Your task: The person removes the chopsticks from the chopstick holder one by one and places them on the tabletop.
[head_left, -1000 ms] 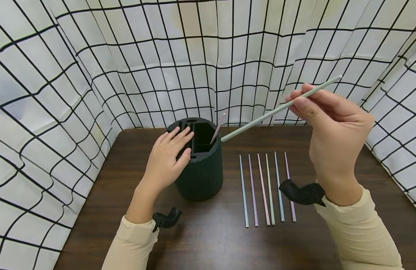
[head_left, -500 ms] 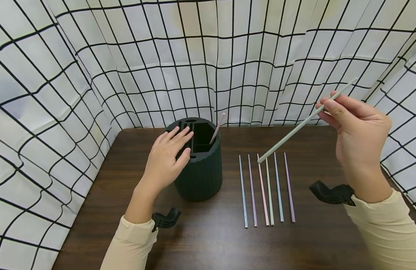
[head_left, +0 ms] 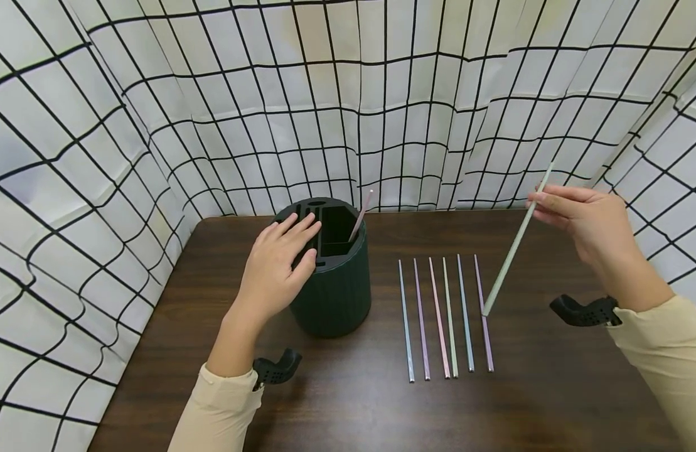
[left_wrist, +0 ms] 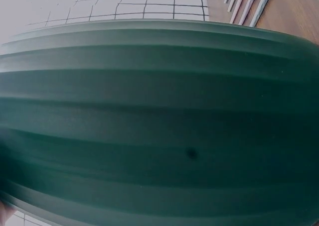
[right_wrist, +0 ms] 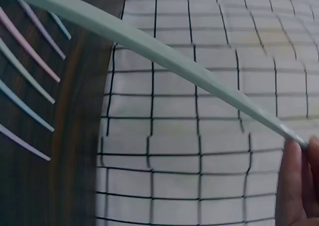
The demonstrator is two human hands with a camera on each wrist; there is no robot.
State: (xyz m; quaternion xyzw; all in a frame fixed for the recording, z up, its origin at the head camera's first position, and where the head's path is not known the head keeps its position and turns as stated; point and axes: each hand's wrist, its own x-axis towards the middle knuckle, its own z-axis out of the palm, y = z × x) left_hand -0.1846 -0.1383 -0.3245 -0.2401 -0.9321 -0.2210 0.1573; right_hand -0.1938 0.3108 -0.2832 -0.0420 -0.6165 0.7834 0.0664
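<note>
My left hand [head_left: 277,267] rests with extended fingers on the slotted top of a dark green ribbed cylindrical utensil holder [head_left: 336,301]. The holder's wall [left_wrist: 164,116] fills most of the left wrist view. One pink chopstick [head_left: 361,216] leans out of its large compartment. Off to the right, my right hand [head_left: 587,220] pinches a pale green chopstick [head_left: 514,242] near its upper end, seen close in the right wrist view [right_wrist: 184,64]. It slants down to the left, its lower tip overlapping the rightmost purple chopstick [head_left: 487,345] in view; whether they touch I cannot tell.
Beside the holder, several chopsticks lie roughly parallel on the dark wooden table [head_left: 348,402], among them a blue one [head_left: 406,326], a pink one [head_left: 439,314] and a green one [head_left: 450,314]. White cloth with a black grid [head_left: 325,138] surrounds the table's back and sides.
My right hand has moved right, away from the holder, carrying the green chopstick, which now points more steeply down. My left hand has stayed on the holder.
</note>
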